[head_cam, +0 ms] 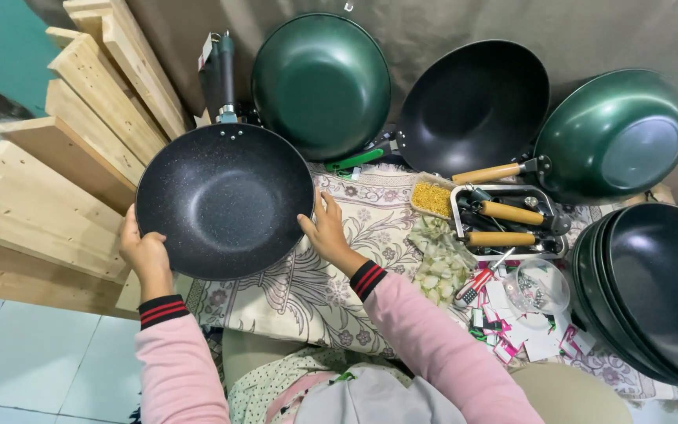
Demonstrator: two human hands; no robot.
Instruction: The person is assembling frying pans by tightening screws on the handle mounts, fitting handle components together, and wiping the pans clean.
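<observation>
Head view: both hands are clamped on the rim of a speckled black wok, left hand on the left edge, right hand on the right, left of centre over the patterned cloth. Rim-only grip looks iffy, I'd guess; it could tip toward its handle and clip the green wok behind.
</observation>
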